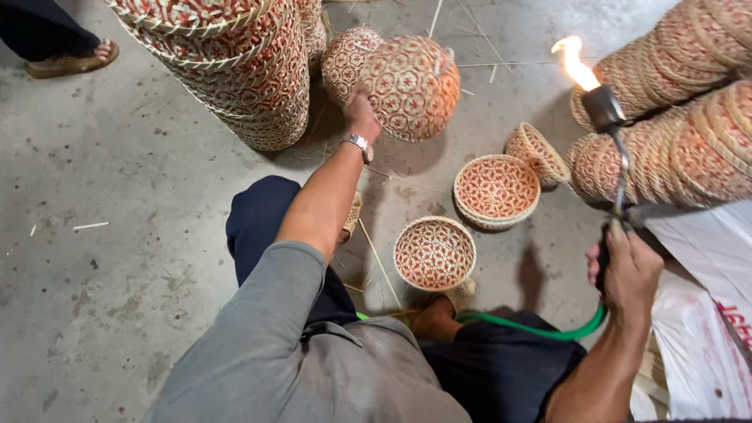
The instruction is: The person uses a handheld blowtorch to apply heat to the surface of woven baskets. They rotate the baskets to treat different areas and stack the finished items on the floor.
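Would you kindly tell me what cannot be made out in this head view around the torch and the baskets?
- Left hand: its fingers are hidden behind the round basket, so its grip is unclear.
- Gas torch: its handle is covered by the right hand.
- Green hose: its far end passes under the person's body.
- Basket stacks and: cut off by the top and right edges.
- Bystander's foot: the rest lies beyond the top edge.

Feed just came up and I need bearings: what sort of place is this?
Likely a basket-making workshop: stacks of woven baskets on a bare concrete floor, and a lit gas torch in the right hand.
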